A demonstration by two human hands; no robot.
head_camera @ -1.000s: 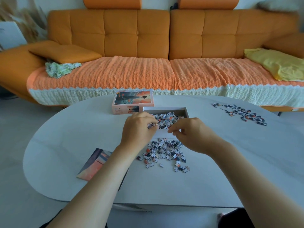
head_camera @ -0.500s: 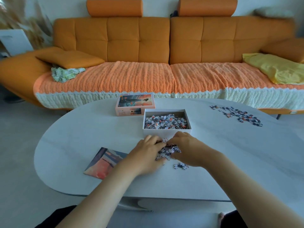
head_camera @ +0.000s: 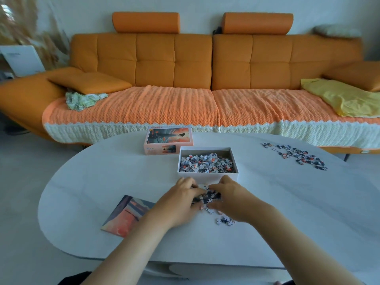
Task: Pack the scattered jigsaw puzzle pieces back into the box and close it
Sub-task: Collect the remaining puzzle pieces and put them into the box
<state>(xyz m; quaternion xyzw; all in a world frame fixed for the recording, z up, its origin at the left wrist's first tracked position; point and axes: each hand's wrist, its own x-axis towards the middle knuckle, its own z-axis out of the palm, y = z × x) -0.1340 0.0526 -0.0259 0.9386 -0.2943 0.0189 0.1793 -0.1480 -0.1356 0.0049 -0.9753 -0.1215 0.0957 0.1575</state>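
Both the left hand (head_camera: 181, 202) and right hand (head_camera: 232, 200) curl around a heap of puzzle pieces (head_camera: 209, 196) on the near side of the open box (head_camera: 205, 176), where a loose lift could spill pieces short of its wall

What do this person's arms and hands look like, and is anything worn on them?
The left hand and right hand wear no gloves, and no ring, watch or bracelet shows. The left forearm and right forearm are bare to the frame's edge, with no sleeve in view.
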